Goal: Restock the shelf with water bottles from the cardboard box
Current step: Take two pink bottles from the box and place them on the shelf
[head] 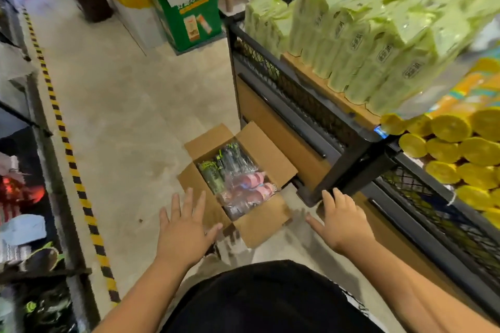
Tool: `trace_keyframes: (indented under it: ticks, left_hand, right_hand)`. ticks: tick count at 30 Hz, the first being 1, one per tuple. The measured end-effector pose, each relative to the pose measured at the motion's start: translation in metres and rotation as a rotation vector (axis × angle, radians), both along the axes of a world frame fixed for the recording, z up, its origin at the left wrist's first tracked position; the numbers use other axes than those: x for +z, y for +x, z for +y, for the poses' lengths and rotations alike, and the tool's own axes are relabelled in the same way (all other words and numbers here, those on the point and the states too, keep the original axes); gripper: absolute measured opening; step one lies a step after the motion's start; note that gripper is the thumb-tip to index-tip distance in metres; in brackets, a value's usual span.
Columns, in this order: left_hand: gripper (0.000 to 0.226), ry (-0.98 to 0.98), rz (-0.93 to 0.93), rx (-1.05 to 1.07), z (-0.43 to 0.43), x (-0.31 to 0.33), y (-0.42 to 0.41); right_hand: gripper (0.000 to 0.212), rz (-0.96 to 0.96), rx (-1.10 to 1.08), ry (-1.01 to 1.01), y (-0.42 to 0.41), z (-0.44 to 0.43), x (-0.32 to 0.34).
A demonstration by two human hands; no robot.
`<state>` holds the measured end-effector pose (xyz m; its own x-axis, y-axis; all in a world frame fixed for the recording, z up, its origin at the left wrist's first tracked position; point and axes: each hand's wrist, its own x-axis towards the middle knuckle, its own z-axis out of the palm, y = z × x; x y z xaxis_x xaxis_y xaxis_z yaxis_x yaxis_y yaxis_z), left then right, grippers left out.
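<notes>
From the head camera, the cardboard box (261, 228) sits on the floor with its four flaps folded out, right beside the foot of the black metal shelf (351, 149). Inside it lie the water bottles (238, 184) on their sides, packed close: dark ones with green trim toward the far end, pink ones toward the near end, each apparently in a clear plastic wrapper.

The left hand (184, 230) hovers over the floor at the near left corner of the box, fingers straight and spread, holding nothing. The right hand (343, 222) is likewise spread and empty, to the right of the box, near the corner post of the shelf. Neither hand touches a bottle.

The bottles look stiff and hard-walled, so a firm squeeze should not harm them. Whether they are full I cannot tell; if empty, they will lift lightly. The wrappers are probably slick and loose, so the better hold is around the middle of the barrel, fingers curled right round, not a pinch on the plastic. The tight packing leaves little finger room; a bottle on top comes out easiest.
</notes>
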<state>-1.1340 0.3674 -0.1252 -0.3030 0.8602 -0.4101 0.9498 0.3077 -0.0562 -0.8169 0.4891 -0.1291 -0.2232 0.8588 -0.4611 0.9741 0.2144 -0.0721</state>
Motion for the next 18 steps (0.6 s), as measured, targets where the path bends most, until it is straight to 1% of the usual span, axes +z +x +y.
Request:
trace_keyframes:
  ticks: [4, 9, 12, 18]
  left_hand:
    - [0.085, 0.046, -0.007, -0.191, 0.08, -0.015, -0.041]
    - [0.087, -0.005, -0.004, -0.372, 0.153, -0.012, -0.1]
    - [0.081, -0.033, -0.002, -0.503, 0.19, -0.009, -0.127]
    - [0.083, -0.094, -0.011, -0.614, 0.239, -0.033, -0.143]
  right_hand:
    - [0.077, 0.028, -0.167, 0.019, -0.039, 0.019, -0.003]
    - [0.077, 0.03, -0.354, -0.032, -0.097, 0.022, -0.004]
    - [0.076, 0.009, -0.425, -0.086, -0.125, 0.027, -0.005]
    - [0.073, -0.001, -0.526, -0.091, -0.153, 0.034, -0.019]
